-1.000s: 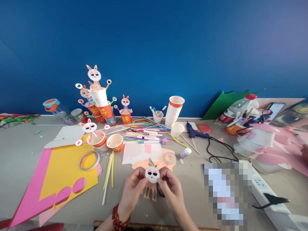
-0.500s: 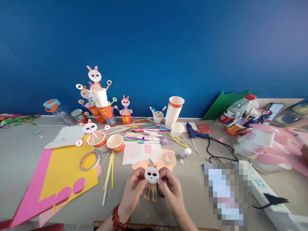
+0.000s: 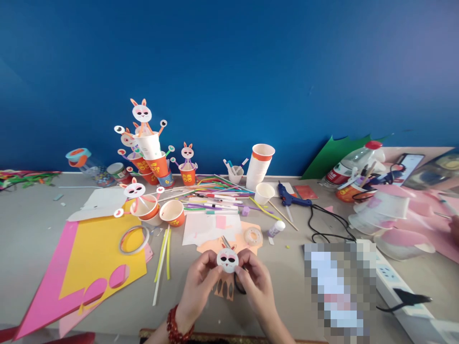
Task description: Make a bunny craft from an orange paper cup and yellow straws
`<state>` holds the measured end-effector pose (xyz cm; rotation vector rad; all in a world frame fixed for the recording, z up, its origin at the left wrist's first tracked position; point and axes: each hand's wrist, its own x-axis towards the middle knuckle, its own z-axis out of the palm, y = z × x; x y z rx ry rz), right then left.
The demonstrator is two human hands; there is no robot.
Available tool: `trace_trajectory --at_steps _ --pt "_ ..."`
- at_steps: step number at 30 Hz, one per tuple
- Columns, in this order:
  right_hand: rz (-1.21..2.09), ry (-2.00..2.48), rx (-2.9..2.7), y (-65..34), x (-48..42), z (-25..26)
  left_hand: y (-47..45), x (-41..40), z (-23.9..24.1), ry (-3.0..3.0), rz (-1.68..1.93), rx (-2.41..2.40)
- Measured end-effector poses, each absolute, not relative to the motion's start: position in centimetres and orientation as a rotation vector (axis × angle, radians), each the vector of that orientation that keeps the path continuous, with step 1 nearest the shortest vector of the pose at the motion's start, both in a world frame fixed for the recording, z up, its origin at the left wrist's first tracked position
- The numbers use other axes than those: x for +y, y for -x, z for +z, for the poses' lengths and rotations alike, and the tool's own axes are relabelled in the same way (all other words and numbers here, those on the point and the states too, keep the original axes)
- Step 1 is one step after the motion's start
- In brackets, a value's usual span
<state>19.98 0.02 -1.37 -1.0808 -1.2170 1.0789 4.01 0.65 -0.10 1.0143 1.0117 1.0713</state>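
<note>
We pinch the paper rabbit face (image 3: 227, 260) between left hand (image 3: 198, 285) and right hand (image 3: 255, 285), fingertips closed on its edges, keeping it upright above the near table (image 3: 36, 248).

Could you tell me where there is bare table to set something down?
Bare table lies far left, beyond the pink sheet. A smaller patch lies beside the right hand, nearer than the glue stick. It is crowded behind the rabbit face, which the left hand and right hand pinch: markers, straws and cups.
</note>
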Motion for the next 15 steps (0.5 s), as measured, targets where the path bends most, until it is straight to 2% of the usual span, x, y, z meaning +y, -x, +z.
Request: trace_trajectory --at_steps 7,15 --pt "1.063 1.104 -1.160 -20.2 0.2 -0.9 -3.4 1.1 0.2 -1.086 1.062 1.087" --pt "1.237 1.009 -0.953 -19.8 0.3 -1.3 -1.8 1.7 0.5 -1.263 1.122 1.254"
